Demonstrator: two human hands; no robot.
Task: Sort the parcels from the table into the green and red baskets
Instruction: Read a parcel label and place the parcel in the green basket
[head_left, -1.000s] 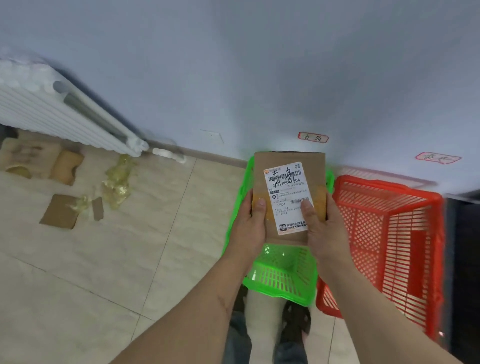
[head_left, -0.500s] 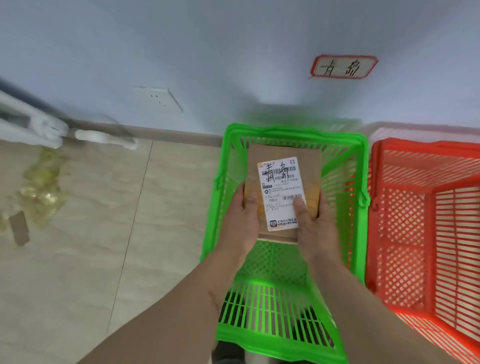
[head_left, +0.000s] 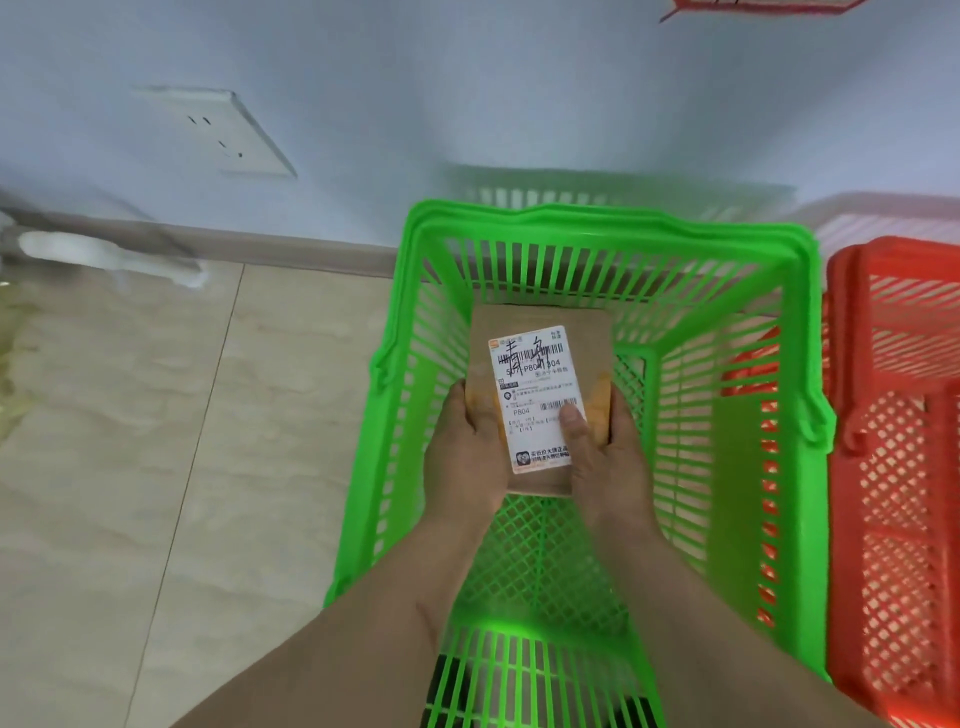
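The left hand and the right hand both gripped the near end of a flat brown parcel, one at each side edge; the right thumb lay on top of the white shipping label, and the fingers of both hands were curled under the cardboard, out of sight. The parcel sat at the centre of the frame, inside the walls of the green basket, label up and roughly level, its far edge close to the back wall. Whether it was already resting on the mesh bottom could not be told. The sound way to finish this step, as I judged it, was to lower the parcel flat until the bottom took its weight, then let go with both hands together and draw them straight up, so neither wrist caught the rim. Letting one side go early would likely tip it against a wall. The red basket stood just beside the green one at the right edge of the frame. A wall socket showed at upper left, above the tiled floor.
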